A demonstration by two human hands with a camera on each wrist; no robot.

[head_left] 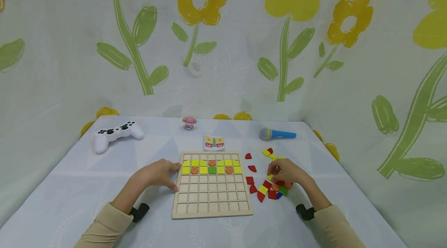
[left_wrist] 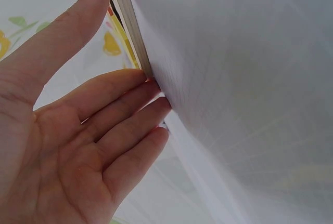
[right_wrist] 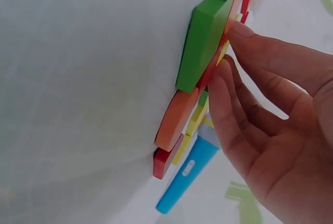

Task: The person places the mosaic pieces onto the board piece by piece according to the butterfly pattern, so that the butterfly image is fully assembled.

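Observation:
A wooden grid board (head_left: 213, 197) lies mid-table, its two filled rows holding yellow pieces, orange discs and one green square (head_left: 212, 170). My left hand (head_left: 158, 174) rests against the board's left edge; in the left wrist view the straight fingers (left_wrist: 122, 96) and thumb touch the wooden side. To the right of the board, my right hand (head_left: 287, 171) is low over loose coloured pieces, pinching a yellow piece (head_left: 270, 177) at its fingertips. A green block (right_wrist: 203, 42), an orange disc (right_wrist: 177, 120) and a red piece (right_wrist: 167, 156) lie beside that hand in the right wrist view.
Behind the board stands a butterfly pattern card (head_left: 214, 143), with a small pink figure (head_left: 189, 122) farther back. A white game controller (head_left: 116, 135) lies back left, a blue microphone (head_left: 278, 134) back right. Several red pieces (head_left: 250, 180) lie along the board's right edge.

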